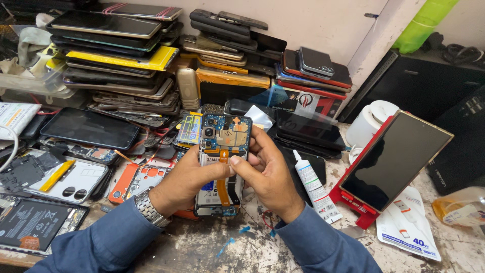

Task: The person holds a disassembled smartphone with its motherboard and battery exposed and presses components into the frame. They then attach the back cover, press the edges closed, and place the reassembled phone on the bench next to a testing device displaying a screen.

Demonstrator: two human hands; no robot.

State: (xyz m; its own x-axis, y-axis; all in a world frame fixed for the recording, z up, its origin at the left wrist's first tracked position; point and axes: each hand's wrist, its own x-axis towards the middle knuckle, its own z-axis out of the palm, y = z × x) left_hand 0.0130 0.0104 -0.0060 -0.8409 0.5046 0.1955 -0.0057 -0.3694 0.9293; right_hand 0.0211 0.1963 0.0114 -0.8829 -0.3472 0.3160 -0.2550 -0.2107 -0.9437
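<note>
Blue sleeves [106, 242] are filling the bottom of the frame, a metal wristwatch [149, 208] showing on the left wrist. Both hands are meeting at centre frame around an opened phone [222, 162] with its back cover off, circuit board and orange flex cable showing. Left hand [189, 179] is wrapping its grip around the phone's left edge; right hand [265, 169] is closing its grip on the right edge, thumb pressing the cable. Just right, a white glue tube [314, 187] is lying on the stained bench [252, 247], and stacked phones [116, 55] are crowding the upper left
</note>
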